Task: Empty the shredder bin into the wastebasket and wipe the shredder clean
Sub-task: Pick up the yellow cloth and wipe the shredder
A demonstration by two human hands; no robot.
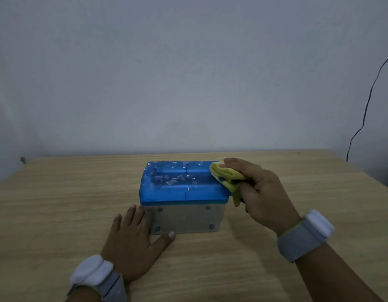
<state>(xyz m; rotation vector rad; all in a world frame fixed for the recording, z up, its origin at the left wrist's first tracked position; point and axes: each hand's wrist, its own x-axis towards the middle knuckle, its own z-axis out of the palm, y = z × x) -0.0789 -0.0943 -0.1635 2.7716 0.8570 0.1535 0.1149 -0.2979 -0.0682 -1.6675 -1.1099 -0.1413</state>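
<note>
Wood-grain tabletop (pixel 210 269) fills the lower half of the view, with a plain pale wall (pixel 188 73) behind it. Nearest the camera, the left hand (pixel 134 243) lies flat on the tabletop, fingers straight and spread, holding nothing; its fingers run along the left end of the shredder's clear bin and the thumb reaches along the foot of the bin's front wall. A grey strap carrying a white device (pixel 90 271) sits on the left wrist, and a matching band (pixel 308 234) on the right. The shredder (pixel 184 197) stands upright at the middle of the tabletop: a clear bin (pixel 184 219) below, with four round fasteners visible on its front, and a blue top (pixel 180 186) seated on it. Pale specks and smears dot the blue top, mostly over its left and centre. The right hand (pixel 260 192) has its grip clamped on a bunched yellow-green cloth (pixel 228 177), fingers curled round it, pressing it to the top's far right corner; a fold hangs down beside the right end. A dark cable (pixel 367 101) runs down the wall at far right.
</note>
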